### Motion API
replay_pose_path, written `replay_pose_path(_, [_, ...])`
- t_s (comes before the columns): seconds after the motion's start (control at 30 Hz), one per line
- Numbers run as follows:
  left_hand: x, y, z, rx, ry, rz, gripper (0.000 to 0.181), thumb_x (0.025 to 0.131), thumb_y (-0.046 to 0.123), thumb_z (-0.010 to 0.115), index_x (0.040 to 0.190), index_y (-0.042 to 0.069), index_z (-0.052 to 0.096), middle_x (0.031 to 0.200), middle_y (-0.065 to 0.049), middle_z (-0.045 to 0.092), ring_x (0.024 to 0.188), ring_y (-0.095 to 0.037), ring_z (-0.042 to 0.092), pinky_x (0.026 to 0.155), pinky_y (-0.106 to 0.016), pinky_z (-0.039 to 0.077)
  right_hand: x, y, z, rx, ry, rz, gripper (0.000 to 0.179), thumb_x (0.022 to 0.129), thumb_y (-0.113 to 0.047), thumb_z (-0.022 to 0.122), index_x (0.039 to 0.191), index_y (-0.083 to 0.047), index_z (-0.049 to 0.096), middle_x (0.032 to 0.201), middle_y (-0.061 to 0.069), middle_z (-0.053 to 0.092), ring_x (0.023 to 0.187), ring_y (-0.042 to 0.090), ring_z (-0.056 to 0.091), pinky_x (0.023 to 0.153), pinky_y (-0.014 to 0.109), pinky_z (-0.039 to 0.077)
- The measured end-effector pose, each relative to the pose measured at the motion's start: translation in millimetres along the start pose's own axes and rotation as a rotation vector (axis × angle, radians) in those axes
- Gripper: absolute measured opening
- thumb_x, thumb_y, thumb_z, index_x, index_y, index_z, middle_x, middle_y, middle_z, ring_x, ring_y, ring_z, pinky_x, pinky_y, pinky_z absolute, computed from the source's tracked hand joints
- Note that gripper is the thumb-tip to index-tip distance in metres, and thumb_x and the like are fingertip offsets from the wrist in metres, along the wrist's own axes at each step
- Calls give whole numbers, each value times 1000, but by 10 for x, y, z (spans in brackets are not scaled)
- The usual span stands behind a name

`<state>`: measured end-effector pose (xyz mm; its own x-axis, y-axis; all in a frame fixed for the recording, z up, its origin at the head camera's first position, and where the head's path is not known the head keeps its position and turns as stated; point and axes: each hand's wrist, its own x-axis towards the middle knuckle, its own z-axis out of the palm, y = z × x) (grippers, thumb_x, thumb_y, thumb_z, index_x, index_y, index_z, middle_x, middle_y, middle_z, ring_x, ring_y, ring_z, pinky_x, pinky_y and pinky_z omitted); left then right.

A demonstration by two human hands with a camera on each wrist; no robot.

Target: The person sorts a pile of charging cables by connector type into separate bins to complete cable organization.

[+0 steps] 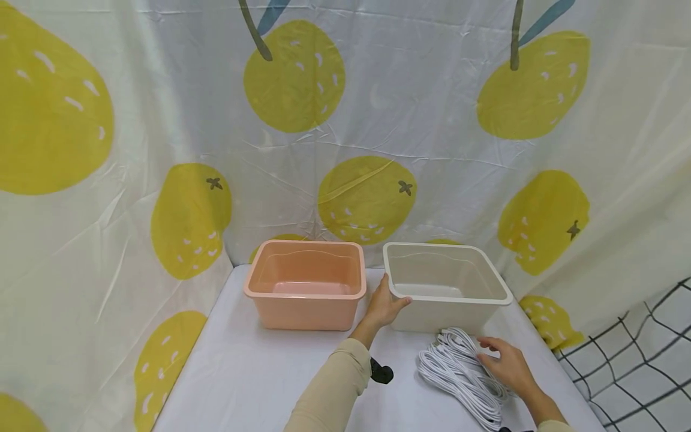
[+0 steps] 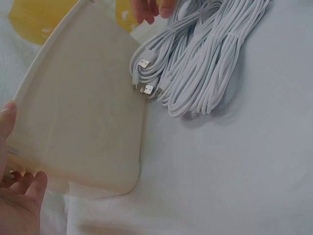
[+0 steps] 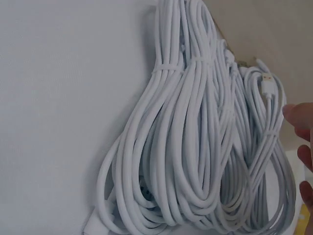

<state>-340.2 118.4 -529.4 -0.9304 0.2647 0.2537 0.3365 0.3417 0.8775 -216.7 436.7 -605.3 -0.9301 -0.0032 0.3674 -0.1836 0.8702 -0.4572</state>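
Note:
My left hand (image 1: 382, 306) holds the near left corner of a cream plastic bin (image 1: 450, 315), thumb over the front rim and fingers along the left side. In the left wrist view its fingertips (image 2: 35, 188) lie against the bin wall. In front of the bin lie several coiled bundles of white cables (image 1: 459, 375), tied at the middle, with metal USB plugs (image 2: 144, 63) at some ends. My right hand (image 1: 507, 363) hovers at the right side of the bundles, fingers loosely bent and holding nothing. Its thumb tip (image 3: 293, 113) is right beside the outer cable loop.
A peach plastic bin (image 1: 308, 313) stands left of the cream one, with nothing seen inside either. Both are on a white-covered table (image 1: 227, 372). A lemon-print curtain (image 1: 281, 180) hangs behind and at the sides. Black wire mesh (image 1: 637, 354) is at lower right.

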Motion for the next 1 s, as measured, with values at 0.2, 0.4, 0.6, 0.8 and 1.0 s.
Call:
replay_pose_path(0.2, [13,-21,23,-6,8,7,86,90,21,84,156,0,33,140,-22,56,132,-38,53,111,-52,39,-80,102,54,-38,-165,148,45,86,-19,81,124,3,69,116,25,69,110,52,62,86,66,49])
replay_pose_path(0.4, [7,-16,28,-12,0,-6,86,90,21,84,157,1,33,140,-19,56,133,-37,52,112,-51,38,-110,151,73,-114,-234,224,46,88,-24,79,125,1,68,125,31,64,114,56,58,82,70,49])
replay_pose_path(0.6, [21,-24,40,0,7,11,85,90,20,84,156,0,33,140,-21,56,132,-37,53,112,-52,39,-114,135,79,-123,-219,237,48,88,-24,79,127,1,69,127,31,63,115,57,57,81,72,48])
replay_pose_path(0.8, [24,-20,47,1,6,-7,86,90,21,83,157,0,32,141,-20,56,133,-36,52,112,-51,39,-134,120,73,-119,-188,244,47,88,-23,79,126,2,69,127,31,63,114,57,58,81,72,47])
replay_pose_path(1.0, [20,-32,33,2,10,0,87,89,21,84,155,-2,33,138,-22,57,131,-38,53,111,-53,40,-144,80,26,-84,-125,199,40,86,-16,77,121,2,71,121,30,67,110,56,61,81,69,49])
